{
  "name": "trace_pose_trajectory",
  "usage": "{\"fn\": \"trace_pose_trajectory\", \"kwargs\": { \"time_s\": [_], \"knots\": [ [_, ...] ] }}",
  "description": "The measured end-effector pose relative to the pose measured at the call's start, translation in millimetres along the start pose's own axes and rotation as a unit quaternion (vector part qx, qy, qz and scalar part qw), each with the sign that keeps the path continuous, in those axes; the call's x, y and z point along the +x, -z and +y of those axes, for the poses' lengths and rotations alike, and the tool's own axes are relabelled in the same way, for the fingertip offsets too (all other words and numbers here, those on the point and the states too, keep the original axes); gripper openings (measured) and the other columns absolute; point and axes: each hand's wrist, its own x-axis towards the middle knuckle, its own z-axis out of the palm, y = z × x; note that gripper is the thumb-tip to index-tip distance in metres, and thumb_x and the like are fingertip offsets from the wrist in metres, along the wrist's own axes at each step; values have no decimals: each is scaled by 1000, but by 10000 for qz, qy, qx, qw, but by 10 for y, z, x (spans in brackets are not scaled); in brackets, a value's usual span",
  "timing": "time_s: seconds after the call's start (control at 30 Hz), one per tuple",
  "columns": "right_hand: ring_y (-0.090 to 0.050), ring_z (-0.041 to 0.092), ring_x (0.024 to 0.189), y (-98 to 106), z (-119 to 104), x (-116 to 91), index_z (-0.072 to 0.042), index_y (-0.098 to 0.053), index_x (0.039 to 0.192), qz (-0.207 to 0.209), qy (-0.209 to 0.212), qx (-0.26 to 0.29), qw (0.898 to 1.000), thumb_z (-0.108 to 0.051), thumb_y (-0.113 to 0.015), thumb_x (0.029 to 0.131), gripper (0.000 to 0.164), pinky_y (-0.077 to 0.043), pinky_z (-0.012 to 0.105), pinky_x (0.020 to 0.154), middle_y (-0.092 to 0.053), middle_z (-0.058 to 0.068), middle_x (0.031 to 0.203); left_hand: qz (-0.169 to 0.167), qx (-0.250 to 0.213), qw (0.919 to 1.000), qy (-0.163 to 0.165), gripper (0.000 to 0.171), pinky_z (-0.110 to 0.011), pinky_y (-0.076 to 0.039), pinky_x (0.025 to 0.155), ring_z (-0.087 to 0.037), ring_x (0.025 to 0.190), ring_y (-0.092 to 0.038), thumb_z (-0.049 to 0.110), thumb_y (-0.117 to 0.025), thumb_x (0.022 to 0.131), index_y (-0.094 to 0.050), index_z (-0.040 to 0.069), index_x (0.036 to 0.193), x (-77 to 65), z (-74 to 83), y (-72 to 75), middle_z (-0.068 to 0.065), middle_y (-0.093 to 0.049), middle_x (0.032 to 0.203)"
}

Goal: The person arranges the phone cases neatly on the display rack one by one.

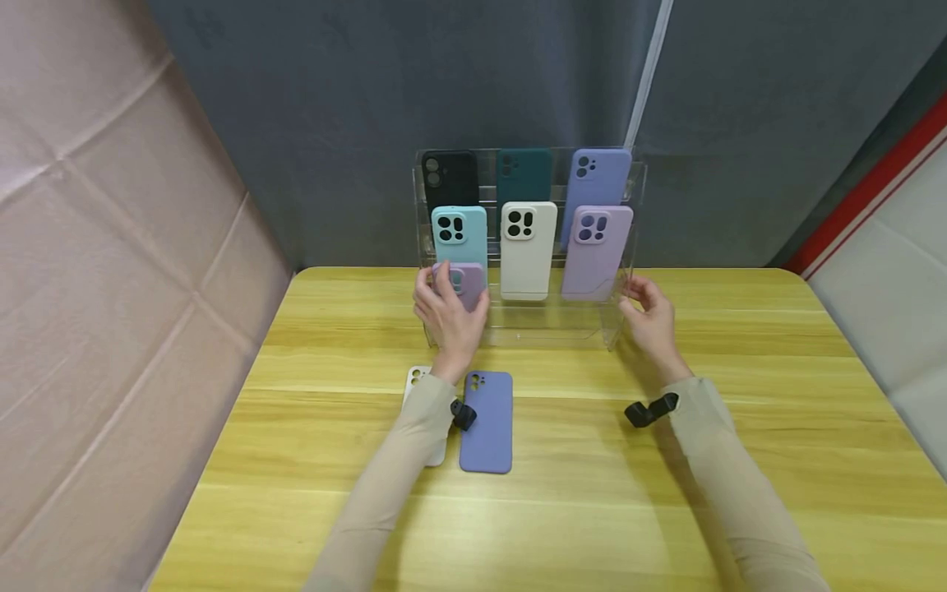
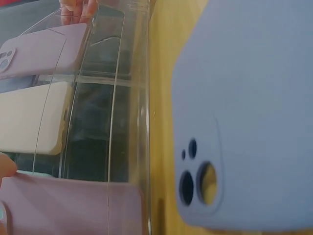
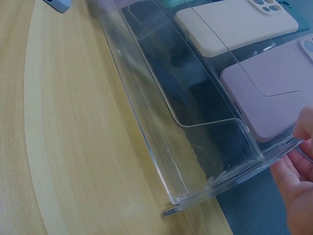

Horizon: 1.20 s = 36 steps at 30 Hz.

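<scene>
A clear tiered display stand (image 1: 543,335) holds phone cases in rows. My left hand (image 1: 455,321) holds a mauve phone case (image 1: 471,284) between thumb and fingers in the stand's front tier at the left. At the stand's right side panel, my right hand (image 1: 651,321) pinches the edge, as the right wrist view shows. The middle row carries a light blue case (image 1: 473,238), a white case (image 1: 527,263) and a lilac case (image 1: 595,263). Behind them stand a black case (image 1: 453,181), a dark teal case (image 1: 525,175) and a violet-blue case (image 1: 605,177).
On the wooden table (image 1: 577,510), a blue-violet case (image 1: 488,444) lies in front of the stand. A whitish case (image 1: 416,376) beside it is partly hidden under my left forearm. A grey curtain (image 1: 355,148) hangs behind the table.
</scene>
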Motion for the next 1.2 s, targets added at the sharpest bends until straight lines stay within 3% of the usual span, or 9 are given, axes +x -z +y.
{"fn": "trace_pose_trajectory", "kwargs": {
  "time_s": [0.1, 0.47, 0.77, 0.97, 1.2],
  "knots": [
    [-55, 26, 98, -1, 5, 2, 22, -48, 117, 23, -35, -21, 10000, 17, -47, 84, 33, -42, 18, 86, -54, 35, 114, -44, -12, 9999, -140, 71, -46, -35, 88, -33, 110, -39, 34, -79, 72, -42, 12, 128, 11, -33, 31, -17, -34, 125],
    [-56, 11, 93, -13, 0, -6, 22, -48, 115, 35, -15, 5, 10000, 17, -47, 83, 33, -42, 16, 85, -55, 30, 111, -200, 199, 9992, -280, 67, -49, -27, 91, -33, 111, -37, 33, -79, 73, -44, 10, 126, 48, -124, 196, -17, -39, 126],
    [-55, 7, 93, 2, 24, 3, 22, -47, 116, 4, 20, 6, 10000, 17, -47, 84, 32, -42, 15, 87, -54, 34, 113, -479, -446, 9966, -493, 57, -51, -30, 92, -36, 110, -39, 15, -74, 73, -49, 1, 122, 35, -284, 439, -22, -40, 125],
    [-56, 7, 92, 2, 25, 5, 22, -47, 116, 28, 50, -5, 10000, 17, -46, 83, 33, -43, 16, 87, -54, 34, 112, -1097, -389, 9929, -249, 62, -52, -34, 91, -38, 110, -40, 16, -73, 74, -45, -4, 125, -70, -349, 659, -25, -36, 128],
    [-56, 5, 92, -8, 9, -3, 22, -48, 116, 74, -13, 21, 10000, 17, -46, 83, 33, -43, 17, 87, -55, 28, 110, -1956, -64, 9803, 270, 73, -56, -35, 87, -40, 114, -37, 24, -76, 75, -40, -5, 131, -221, -445, 846, -26, -33, 130]
  ]
}}
